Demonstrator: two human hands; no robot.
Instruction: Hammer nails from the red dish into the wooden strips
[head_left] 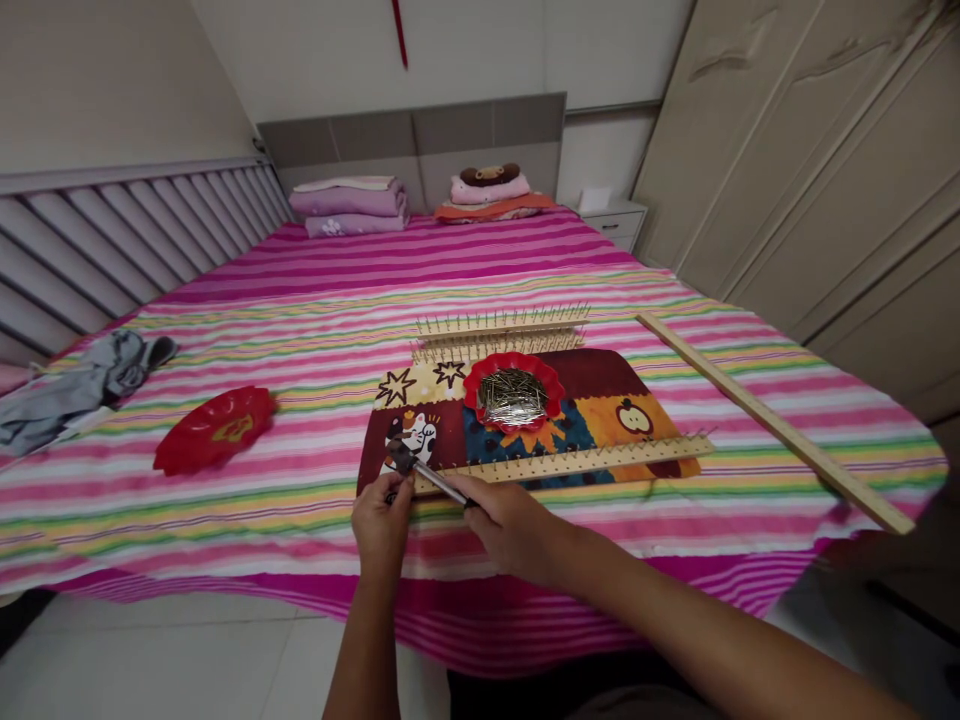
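My right hand (510, 520) is wrapped round the handle of a hammer (442, 483). The hammer's dark head lies over the left end of a wooden strip (577, 463) with a row of nails standing in it. Close beside the hammer head, my left hand (384, 520) is closed in a pinch at that same end; whatever its fingertips hold is too small to make out. Beyond the strip, a red scalloped bowl (474, 385) full of nails (514, 395) rests on a patterned mat (615, 375).
Behind the bowl lie wooden strips (502, 322) bristling with upright nails. A bare wooden strip (780, 425) slants along the right. Left are a red plate (214, 430) and grey cloth (82, 385). Everything lies on a striped bed (315, 350); folded bedding (349, 205) is at the headboard.
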